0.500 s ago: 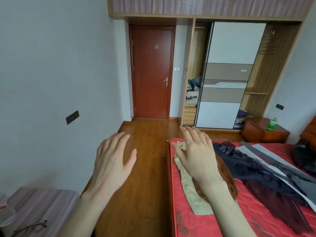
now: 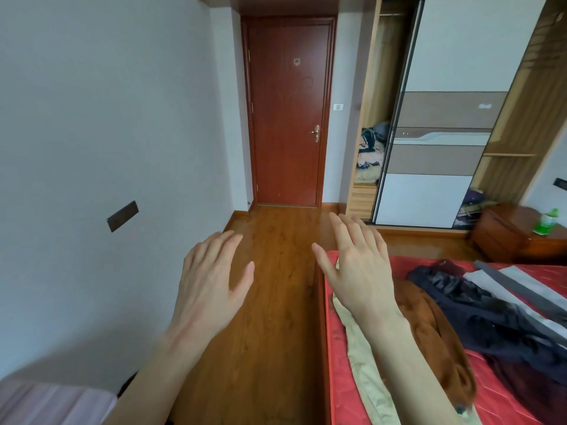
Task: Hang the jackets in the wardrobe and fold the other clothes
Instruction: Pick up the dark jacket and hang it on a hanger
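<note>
Several clothes lie on the red bed (image 2: 340, 375): a beige garment (image 2: 365, 372) at the near corner, a brown one (image 2: 435, 332) on top of it, a dark navy jacket (image 2: 478, 305), a grey and white garment (image 2: 518, 286) and a maroon one (image 2: 527, 391). My left hand (image 2: 211, 283) hovers over the wooden floor with straight fingers, holding nothing. My right hand (image 2: 359, 268) hovers above the bed's corner and the beige garment, fingers spread and empty. The wardrobe (image 2: 429, 124) stands at the far wall, its sliding door leaving both ends uncovered.
A red-brown door (image 2: 288, 111) is straight ahead across the wooden floor (image 2: 276, 302). A bedside cabinet (image 2: 509, 234) with a green bottle (image 2: 546, 222) stands at the right. Piled clothes (image 2: 371, 154) sit inside the wardrobe's left bay. A striped surface (image 2: 46, 403) is at the lower left.
The view has dipped slightly and both hands sit a little higher and further forward; neither has taken hold of anything.
</note>
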The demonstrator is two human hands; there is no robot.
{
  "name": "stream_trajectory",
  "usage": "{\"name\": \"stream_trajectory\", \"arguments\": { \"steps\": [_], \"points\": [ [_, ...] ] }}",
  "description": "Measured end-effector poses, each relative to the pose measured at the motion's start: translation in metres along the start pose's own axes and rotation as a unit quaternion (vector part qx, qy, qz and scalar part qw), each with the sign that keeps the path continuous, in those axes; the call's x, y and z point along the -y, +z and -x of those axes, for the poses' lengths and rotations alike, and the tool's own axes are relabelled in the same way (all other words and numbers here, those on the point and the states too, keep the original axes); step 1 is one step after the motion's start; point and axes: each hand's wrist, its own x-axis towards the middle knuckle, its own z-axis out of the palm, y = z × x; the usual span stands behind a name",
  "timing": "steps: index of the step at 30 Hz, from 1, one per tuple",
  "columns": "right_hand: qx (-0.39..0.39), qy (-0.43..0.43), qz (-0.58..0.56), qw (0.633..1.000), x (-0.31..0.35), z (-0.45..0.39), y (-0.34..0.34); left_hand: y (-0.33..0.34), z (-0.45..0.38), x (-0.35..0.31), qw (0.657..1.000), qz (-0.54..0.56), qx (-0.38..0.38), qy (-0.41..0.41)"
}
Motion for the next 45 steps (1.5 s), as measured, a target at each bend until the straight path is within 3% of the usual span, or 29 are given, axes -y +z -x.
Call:
{"name": "stream_trajectory", "arguments": {
  "steps": [15, 35, 45],
  "points": [
    [-0.007, 0.001, -0.007, 1.000, -0.054, -0.143, 0.100, 0.096, -0.161, 0.011, 1.000, 0.024, -0.008, -0.004],
    [-0.024, 0.033, 0.019, 0.999, -0.053, -0.383, 0.295, 0.249, -0.437, 0.119, 0.996, 0.077, -0.011, 0.040],
    [-0.025, 0.067, 0.036, 0.997, -0.078, -0.460, 0.371, 0.319, -0.542, 0.147, 0.994, 0.087, 0.009, 0.062]
  ]
}}
